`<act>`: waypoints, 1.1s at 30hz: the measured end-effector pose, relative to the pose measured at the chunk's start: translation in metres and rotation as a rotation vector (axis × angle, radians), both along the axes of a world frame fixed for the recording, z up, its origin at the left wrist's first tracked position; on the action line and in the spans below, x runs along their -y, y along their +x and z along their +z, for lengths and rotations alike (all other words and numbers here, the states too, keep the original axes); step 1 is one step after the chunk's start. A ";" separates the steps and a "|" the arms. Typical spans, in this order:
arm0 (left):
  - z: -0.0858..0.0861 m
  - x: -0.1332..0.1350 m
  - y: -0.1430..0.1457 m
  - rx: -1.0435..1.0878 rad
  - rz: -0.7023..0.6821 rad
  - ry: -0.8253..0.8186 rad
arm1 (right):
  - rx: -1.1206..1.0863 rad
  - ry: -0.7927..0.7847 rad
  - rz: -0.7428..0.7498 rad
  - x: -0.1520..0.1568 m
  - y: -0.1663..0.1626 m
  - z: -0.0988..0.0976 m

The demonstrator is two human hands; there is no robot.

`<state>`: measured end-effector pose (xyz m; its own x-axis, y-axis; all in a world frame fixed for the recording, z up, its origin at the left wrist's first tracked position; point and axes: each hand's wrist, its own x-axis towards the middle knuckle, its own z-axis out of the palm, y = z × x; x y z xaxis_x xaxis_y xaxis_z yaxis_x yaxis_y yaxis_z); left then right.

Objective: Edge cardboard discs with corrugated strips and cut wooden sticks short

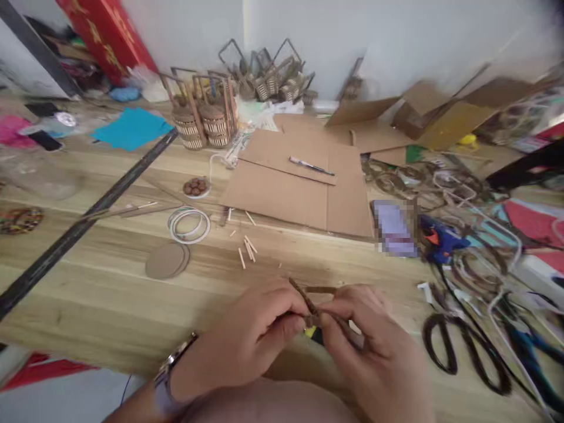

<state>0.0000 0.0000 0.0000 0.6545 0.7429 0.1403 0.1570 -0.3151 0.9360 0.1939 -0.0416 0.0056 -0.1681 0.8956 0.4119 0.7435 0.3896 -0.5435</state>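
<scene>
Brown strip [301, 294], one: we find it near the close edge of the counter [101, 305], between left hand [264, 326] and right hand [372, 338]. Both hands: thumb and fingers pinched on the strip, nearly meeting, we judge to steady it. Pale sticks [249, 249], several: loose beyond, perhaps for easy reach.

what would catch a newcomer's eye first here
Probably the bright blue material at the back left of the table, then the broad flat cardboard mid-table with a pen lying on it. At the near edge, the left grip and right grip pinch thin brown strips.
</scene>
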 end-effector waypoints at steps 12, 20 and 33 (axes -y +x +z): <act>0.002 0.001 0.003 -0.043 0.067 0.067 | 0.124 0.106 -0.006 0.002 0.001 -0.002; -0.001 0.006 0.008 -0.289 0.161 0.353 | 0.177 0.122 -0.051 0.003 -0.002 -0.007; 0.003 0.007 0.011 -0.229 0.121 0.449 | 0.180 0.142 -0.064 0.003 -0.005 -0.009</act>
